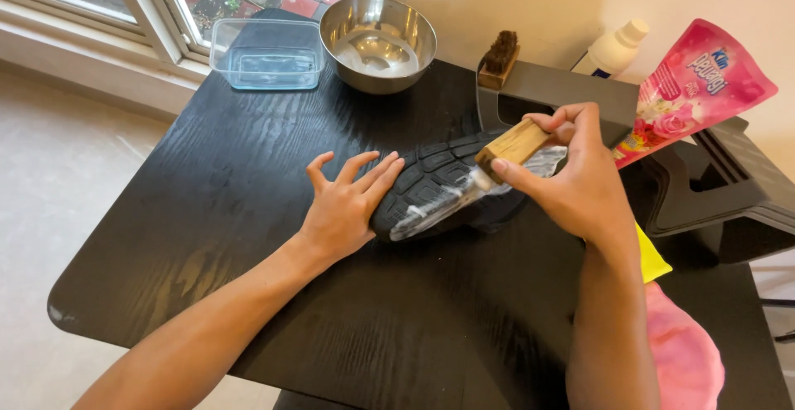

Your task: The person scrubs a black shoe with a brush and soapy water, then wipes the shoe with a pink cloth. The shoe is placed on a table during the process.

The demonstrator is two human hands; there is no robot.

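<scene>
A black shoe (pixel 439 185) lies sole-up on the black table (pixel 248 186), its tread streaked with white soap foam. My left hand (pixel 344 203) rests flat with fingers spread, pressing against the shoe's toe end. My right hand (pixel 571 174) grips a wooden scrub brush (pixel 511 147) and holds its bristles down on the foamy sole near the heel.
A steel bowl (pixel 378 41) and a clear plastic tub (pixel 267 54) stand at the far edge by the window. A second wooden brush (pixel 499 60), a white bottle (pixel 613 47), a pink refill pouch (pixel 691 87) and a dark plastic stool (pixel 712 195) sit at right. Pink and yellow cloths (pixel 679 352) lie near my right arm.
</scene>
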